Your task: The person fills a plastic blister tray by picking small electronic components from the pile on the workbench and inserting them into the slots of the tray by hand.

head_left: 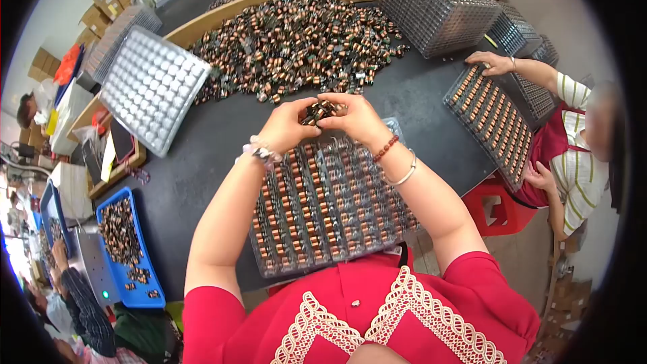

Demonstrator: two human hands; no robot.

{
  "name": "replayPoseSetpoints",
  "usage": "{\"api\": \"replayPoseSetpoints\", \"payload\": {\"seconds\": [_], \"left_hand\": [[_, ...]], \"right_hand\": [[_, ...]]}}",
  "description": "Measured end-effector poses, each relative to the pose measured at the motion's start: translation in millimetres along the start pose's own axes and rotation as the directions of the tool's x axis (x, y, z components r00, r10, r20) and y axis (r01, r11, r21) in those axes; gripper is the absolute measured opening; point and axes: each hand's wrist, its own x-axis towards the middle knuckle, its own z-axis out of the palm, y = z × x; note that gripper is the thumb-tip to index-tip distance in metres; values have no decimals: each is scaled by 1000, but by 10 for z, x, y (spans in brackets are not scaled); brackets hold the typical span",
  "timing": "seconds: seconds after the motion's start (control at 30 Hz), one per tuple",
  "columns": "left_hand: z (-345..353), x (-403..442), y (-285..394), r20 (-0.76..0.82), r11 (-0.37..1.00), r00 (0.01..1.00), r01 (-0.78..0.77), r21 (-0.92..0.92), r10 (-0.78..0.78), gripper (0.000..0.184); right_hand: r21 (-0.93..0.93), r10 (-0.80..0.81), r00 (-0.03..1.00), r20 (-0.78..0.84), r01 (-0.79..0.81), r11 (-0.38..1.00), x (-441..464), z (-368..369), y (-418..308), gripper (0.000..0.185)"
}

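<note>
Head view: the left hand [286, 125] and right hand [356, 120] meet with fingers curled, grasping a cluster of small copper-banded parts [319, 113] between them. The cluster is just beyond the far edge of the clear plastic tray [306, 264], the landmark here, whose rows hold similar parts. Farther beyond that tray, a large heap [290, 44] of the parts is spread on the dark table [192, 162]. Left of the tray are a tilted pale tray [156, 87] with rounded cups and, nearer the person, a blue bin [153, 291] of loose parts. To its right, a co-worker [576, 135] holds another filled tray [495, 125]; beyond stands a tray stack [435, 10].
</note>
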Motion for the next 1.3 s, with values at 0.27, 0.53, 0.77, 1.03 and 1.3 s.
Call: {"api": "replayPoseSetpoints", "payload": {"seconds": [0.27, 0.53, 0.77, 1.03, 1.3], "left_hand": [[182, -1343, 60, -95, 992, 994, 57, 109, -47, 64], [233, -1650, -99, -373, 989, 928, 31, 145, 26, 36], [256, -1813, -260, -458, 991, 882, 68, -114, -113, 23], [296, -2127, -276, -304, 847, 896, 131, -514, -324, 32], [389, -2583, -296, -358, 894, 905, 52, -446, -231, 30]], "right_hand": [[-191, -56, 987, 152, 85, 978, -897, 690, -152, 50], [-520, -340, 931, 129, 356, 776, -1081, 741, -42, 29], [-648, -467, 872, 145, 441, 621, -1429, 763, -146, 21], [-563, -553, 823, 131, 521, 641, -1711, 839, -56, 26], [-494, -374, 917, 138, 391, 777, -1772, 814, -77, 17]]}}
